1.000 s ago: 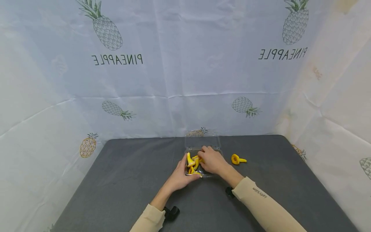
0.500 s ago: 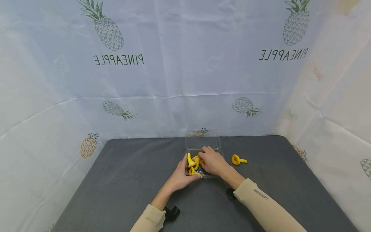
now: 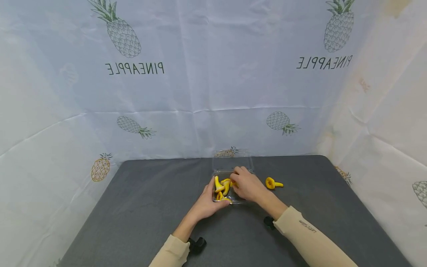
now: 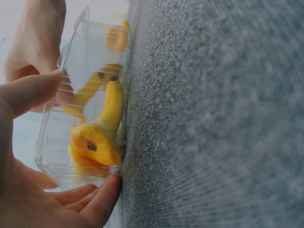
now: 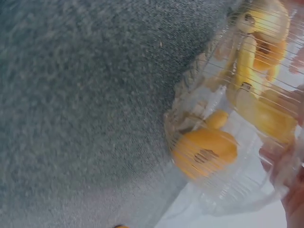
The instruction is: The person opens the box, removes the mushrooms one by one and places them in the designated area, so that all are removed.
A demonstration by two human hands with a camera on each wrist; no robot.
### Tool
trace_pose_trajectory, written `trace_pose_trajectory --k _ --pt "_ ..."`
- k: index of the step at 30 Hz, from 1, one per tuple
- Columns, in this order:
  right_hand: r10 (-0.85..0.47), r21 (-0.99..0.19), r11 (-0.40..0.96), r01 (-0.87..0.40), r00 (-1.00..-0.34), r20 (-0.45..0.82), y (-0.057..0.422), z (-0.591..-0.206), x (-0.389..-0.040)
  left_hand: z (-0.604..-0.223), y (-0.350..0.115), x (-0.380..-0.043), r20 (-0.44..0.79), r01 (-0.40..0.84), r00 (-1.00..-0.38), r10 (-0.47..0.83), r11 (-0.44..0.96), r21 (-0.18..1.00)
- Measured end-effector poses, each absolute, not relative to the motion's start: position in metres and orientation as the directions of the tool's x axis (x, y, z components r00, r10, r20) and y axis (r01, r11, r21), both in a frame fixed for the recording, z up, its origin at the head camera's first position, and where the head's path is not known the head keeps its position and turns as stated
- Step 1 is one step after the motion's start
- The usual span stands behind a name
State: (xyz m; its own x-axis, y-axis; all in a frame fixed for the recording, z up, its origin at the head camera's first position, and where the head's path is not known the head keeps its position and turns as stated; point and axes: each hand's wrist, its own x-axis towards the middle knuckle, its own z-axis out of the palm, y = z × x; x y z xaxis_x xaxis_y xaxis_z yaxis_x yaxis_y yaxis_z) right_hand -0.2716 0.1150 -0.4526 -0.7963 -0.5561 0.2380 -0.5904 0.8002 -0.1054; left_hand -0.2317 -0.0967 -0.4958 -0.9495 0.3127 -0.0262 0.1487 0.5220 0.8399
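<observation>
A clear plastic clamshell box (image 3: pixel 239 202) stands on the dark table, its transparent lid (image 3: pixel 233 163) tipped back. Inside, at the left, lie several yellow trumpet-shaped mushrooms (image 3: pixel 218 184). My left hand (image 3: pixel 204 204) holds the box at its near left corner, thumb along the front and fingers against the left side. Bent into the box from the right, my right hand (image 3: pixel 247 185) pinches a yellow mushroom (image 4: pixel 85 95), seen through the wall in the left wrist view. An orange-capped mushroom (image 5: pixel 204 151) shows low behind the ribbed wall in the right wrist view.
One more yellow mushroom (image 3: pixel 271 183) lies on the table (image 3: pixel 150 204) to the right of the box. A pale curtain (image 3: pixel 193 74) printed with pineapples hangs behind the table and along both sides.
My right hand has shifted slightly to the right within the box, its forearm sliding right too. My left hand and the box keep their places.
</observation>
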Motion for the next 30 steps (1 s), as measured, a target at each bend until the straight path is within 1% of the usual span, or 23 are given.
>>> trace_pose_trajectory --k 6,14,19,24,30 --pt "-0.559 -0.125 0.780 -0.613 -0.773 0.301 0.121 -0.447 -0.268 -0.494 -0.097 -0.231 -0.029 0.143 -0.950 0.311 0.518 0.844" --pt "-0.530 -0.200 0.754 -0.626 -0.758 0.379 0.129 -0.437 -0.261 -0.494 -0.096 -0.231 -0.040 0.128 -0.953 0.299 0.521 0.844" --pt "-0.525 -0.234 0.732 -0.640 -0.748 0.406 0.136 -0.430 -0.257 -0.494 -0.096 -0.231 -0.040 0.128 -0.953 0.301 0.519 0.845" --pt "-0.520 -0.219 0.735 -0.641 -0.741 0.425 0.146 -0.425 -0.254 -0.494 -0.095 -0.232 -0.037 0.132 -0.952 0.304 0.516 0.846" --pt "-0.529 -0.183 0.728 -0.661 -0.710 0.465 0.156 -0.420 -0.251 -0.495 -0.096 -0.233 -0.048 0.122 -0.953 0.298 0.527 0.841"
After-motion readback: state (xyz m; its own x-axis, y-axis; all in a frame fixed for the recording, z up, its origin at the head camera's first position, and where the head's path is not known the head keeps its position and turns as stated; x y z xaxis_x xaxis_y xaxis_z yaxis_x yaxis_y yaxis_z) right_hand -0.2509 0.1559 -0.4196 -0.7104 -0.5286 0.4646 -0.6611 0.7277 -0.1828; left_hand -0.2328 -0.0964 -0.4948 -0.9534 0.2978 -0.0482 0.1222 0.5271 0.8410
